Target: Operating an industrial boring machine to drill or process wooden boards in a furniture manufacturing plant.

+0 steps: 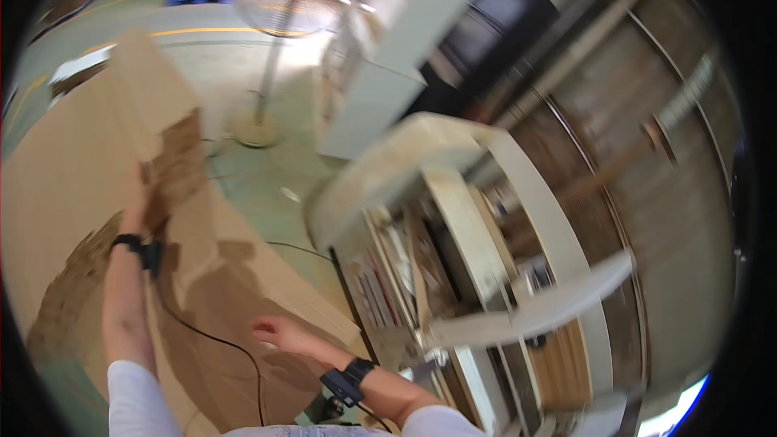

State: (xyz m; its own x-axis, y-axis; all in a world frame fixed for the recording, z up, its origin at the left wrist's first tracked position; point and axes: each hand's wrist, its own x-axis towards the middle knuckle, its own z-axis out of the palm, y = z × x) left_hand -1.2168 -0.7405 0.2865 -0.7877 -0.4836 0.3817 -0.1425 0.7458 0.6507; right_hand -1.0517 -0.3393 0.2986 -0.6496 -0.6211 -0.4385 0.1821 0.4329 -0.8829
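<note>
A pale wooden panel (133, 85) with a rough brown end rises at the left. My left hand (141, 194) is at its lower edge and appears to grip it; motion blurs the fingers. Below spreads a wide light-brown sheet (218, 291), which carries the shadows of my arm and the panel. Over its right part hangs my right hand (279, 333), fingers loosely bent and apart, with nothing visible in them. Each wrist wears a black band with a small device, and a dark cable (214, 336) runs across the sheet from the left one.
On the right stands a pale rack (453, 194) with curved top and shelves full of boards and strips. A standing fan (263, 101) is on the green floor ahead. Beyond it is a grey-white cabinet (368, 105). A brown mottled piece (69, 283) lies at the left.
</note>
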